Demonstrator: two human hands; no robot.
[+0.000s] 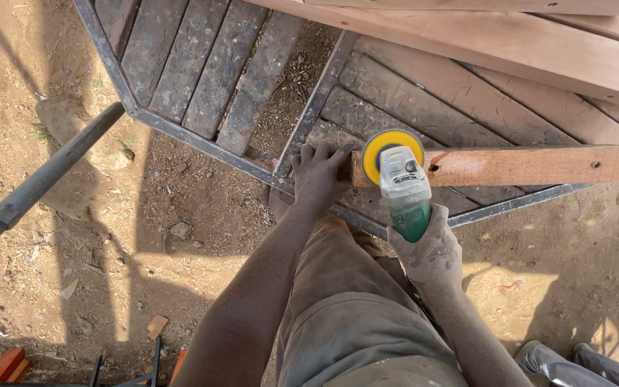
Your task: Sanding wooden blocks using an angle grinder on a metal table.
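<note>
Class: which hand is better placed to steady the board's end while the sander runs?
Probably the left hand: it rests flat at the board end on the bench. The right hand is occupied, holding the sander.

open dirt (pixel 180 236) left, stacked boards (pixel 539 50) ahead

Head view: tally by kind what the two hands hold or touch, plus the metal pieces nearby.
Angle grinder with yellow disc, in the right hand: 1
Reddish wooden plank, steadied at its end by the left hand: 1
Metal frame with weathered slats: 1
Dark metal pipe on the dirt: 1
Total: 4
</note>
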